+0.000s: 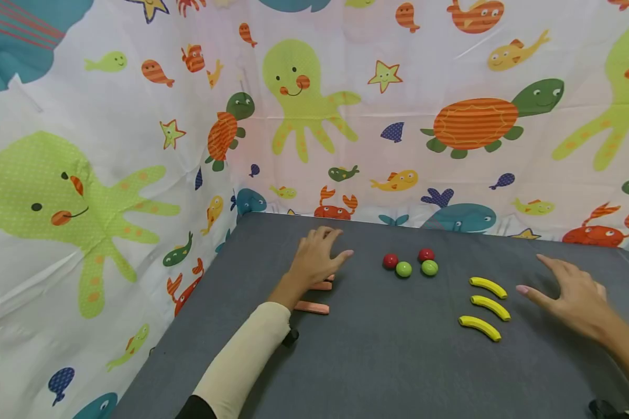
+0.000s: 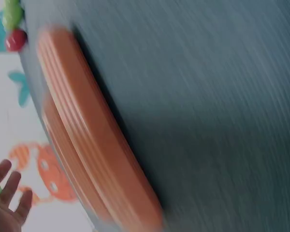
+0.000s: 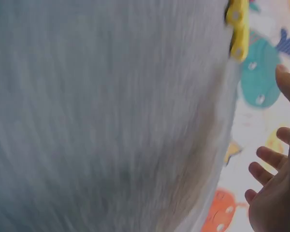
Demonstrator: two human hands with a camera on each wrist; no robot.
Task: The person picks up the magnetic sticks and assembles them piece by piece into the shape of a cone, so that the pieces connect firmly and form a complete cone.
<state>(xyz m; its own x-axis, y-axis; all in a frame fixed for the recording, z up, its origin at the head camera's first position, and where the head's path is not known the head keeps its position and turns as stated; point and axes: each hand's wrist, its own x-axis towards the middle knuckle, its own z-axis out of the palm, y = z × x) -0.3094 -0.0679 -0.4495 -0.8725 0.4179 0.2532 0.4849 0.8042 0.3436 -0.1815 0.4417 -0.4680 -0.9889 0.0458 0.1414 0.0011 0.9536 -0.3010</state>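
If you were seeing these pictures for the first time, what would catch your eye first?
The sea-creature curtain behind the grey table dominates. On the table lie three yellow bananas beside the open right hand, red and green balls mid-table, and orange strips under the left hand.

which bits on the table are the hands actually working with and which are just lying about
In hand:
left hand, fingers spread, over the pink sticks
right hand, open, just beside the three bananas

Lying about:
two red balls and two green balls, mid-table, untouched
sea-animal curtain behind the grey table
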